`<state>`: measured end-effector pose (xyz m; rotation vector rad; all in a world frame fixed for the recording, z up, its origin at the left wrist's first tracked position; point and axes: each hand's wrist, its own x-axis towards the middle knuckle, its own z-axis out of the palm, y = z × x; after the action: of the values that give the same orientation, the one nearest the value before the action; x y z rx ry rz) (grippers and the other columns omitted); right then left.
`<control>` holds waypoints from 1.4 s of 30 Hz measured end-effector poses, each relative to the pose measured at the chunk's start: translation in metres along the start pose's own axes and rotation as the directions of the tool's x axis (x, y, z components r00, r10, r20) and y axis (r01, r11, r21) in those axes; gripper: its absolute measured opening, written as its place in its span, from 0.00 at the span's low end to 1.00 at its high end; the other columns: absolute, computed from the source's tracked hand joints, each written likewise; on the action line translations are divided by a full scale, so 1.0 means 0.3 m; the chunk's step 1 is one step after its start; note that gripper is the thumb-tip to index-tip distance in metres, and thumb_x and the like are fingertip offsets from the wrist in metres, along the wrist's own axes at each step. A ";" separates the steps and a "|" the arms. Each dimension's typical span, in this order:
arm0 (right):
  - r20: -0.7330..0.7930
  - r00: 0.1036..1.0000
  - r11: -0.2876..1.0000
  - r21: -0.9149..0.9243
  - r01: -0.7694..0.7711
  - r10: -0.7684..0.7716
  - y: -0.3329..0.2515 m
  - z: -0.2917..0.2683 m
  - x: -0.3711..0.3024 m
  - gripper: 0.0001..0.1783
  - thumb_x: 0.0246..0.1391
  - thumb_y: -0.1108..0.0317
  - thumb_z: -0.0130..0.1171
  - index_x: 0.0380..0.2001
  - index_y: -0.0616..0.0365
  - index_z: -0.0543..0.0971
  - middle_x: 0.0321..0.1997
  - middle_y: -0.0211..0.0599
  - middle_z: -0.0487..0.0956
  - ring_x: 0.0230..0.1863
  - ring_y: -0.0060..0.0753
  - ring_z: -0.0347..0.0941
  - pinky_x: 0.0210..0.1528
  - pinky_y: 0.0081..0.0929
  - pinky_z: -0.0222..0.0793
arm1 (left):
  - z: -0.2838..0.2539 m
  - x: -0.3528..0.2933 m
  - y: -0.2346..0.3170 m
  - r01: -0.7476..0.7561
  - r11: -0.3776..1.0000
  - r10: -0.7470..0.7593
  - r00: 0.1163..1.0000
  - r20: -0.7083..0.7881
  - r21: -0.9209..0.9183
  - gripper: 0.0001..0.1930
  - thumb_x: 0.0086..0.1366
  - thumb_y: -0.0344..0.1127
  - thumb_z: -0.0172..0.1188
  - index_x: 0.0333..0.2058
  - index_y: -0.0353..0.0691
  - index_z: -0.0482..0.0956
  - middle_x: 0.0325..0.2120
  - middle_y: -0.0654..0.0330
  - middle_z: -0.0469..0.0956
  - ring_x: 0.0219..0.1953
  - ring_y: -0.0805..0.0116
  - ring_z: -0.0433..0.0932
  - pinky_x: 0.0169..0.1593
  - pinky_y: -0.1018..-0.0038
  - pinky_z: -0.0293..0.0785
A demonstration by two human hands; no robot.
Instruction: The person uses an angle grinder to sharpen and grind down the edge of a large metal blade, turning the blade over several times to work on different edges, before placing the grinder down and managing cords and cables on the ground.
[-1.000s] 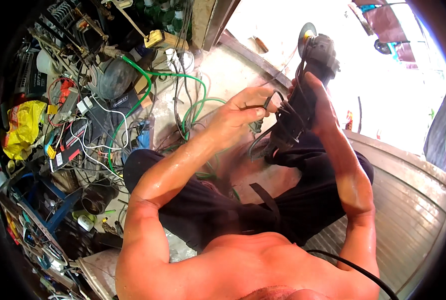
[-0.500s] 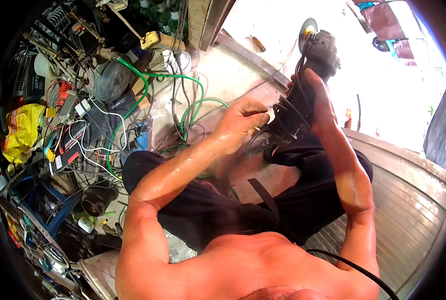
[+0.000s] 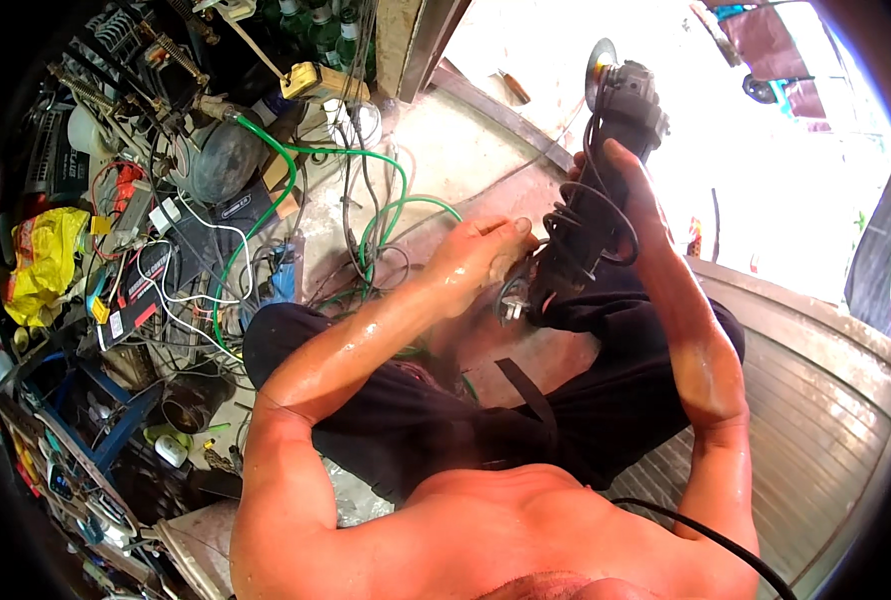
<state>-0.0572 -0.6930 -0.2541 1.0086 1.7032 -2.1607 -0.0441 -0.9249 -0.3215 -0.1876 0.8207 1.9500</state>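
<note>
An angle grinder (image 3: 608, 190) with a black body and a grey gear head is held up, tilted, above my right knee. My right hand (image 3: 638, 195) is closed around its body from the right side. A thin disc (image 3: 599, 72) is fitted at the far end. The black power cord (image 3: 563, 225) is wound in several loops around the grinder's lower body. Left of those loops, my left hand (image 3: 481, 262) pinches the cord. A plug with metal prongs (image 3: 513, 307) shows just below its fingers.
Green hose (image 3: 291, 170) and tangled wires lie across the floor to the left. A yellow bag (image 3: 44, 262) and heaped tools fill the left side. A wooden door frame (image 3: 506, 115) stands ahead, a ribbed metal panel (image 3: 806, 390) at the right.
My left hand has turned and dipped slightly beside the grinder, and the plug now shows below it. One cord loop bulges wider to the right. The grinder has shifted slightly left.
</note>
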 end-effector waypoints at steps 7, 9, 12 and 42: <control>0.297 0.946 0.939 0.272 -0.213 0.128 -0.086 -0.006 -0.054 0.30 0.66 0.40 0.57 0.46 0.61 0.80 0.38 0.42 0.85 0.36 0.36 0.84 0.40 0.35 0.84 | -0.089 0.143 -0.034 -0.085 0.994 0.094 0.987 -0.131 0.068 0.08 0.66 0.26 0.66 0.43 0.33 0.82 0.31 0.58 0.83 0.26 0.72 0.80 0.31 0.75 0.78; 0.262 0.950 0.950 0.212 -0.229 0.170 -0.074 0.016 -0.059 0.29 0.65 0.41 0.58 0.45 0.61 0.81 0.38 0.42 0.85 0.36 0.36 0.84 0.39 0.34 0.84 | -0.121 0.168 0.012 -0.164 0.982 0.179 0.967 -0.182 0.093 0.09 0.64 0.26 0.67 0.43 0.32 0.82 0.30 0.58 0.83 0.24 0.71 0.78 0.29 0.73 0.75; 0.086 0.970 0.967 0.097 -0.234 0.226 -0.057 0.019 -0.084 0.27 0.62 0.42 0.61 0.40 0.60 0.82 0.33 0.41 0.85 0.30 0.36 0.82 0.39 0.34 0.83 | -0.118 0.191 0.053 -0.262 0.928 0.311 0.936 -0.165 0.264 0.09 0.63 0.26 0.67 0.42 0.32 0.82 0.30 0.58 0.83 0.24 0.71 0.78 0.29 0.74 0.75; 0.485 0.853 0.905 0.248 -0.344 0.192 0.036 -0.015 -0.085 0.31 0.59 0.46 0.61 0.54 0.63 0.78 0.50 0.48 0.83 0.49 0.46 0.83 0.50 0.47 0.82 | -0.042 0.102 0.197 -0.387 0.880 0.436 0.888 0.148 -0.275 0.17 0.77 0.39 0.58 0.54 0.32 0.78 0.38 0.54 0.85 0.41 0.59 0.85 0.53 0.63 0.81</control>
<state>-0.0305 -0.6983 -0.2469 0.6815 0.9493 -2.2921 -0.1117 -0.9280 -0.3174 0.0574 0.5131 2.4270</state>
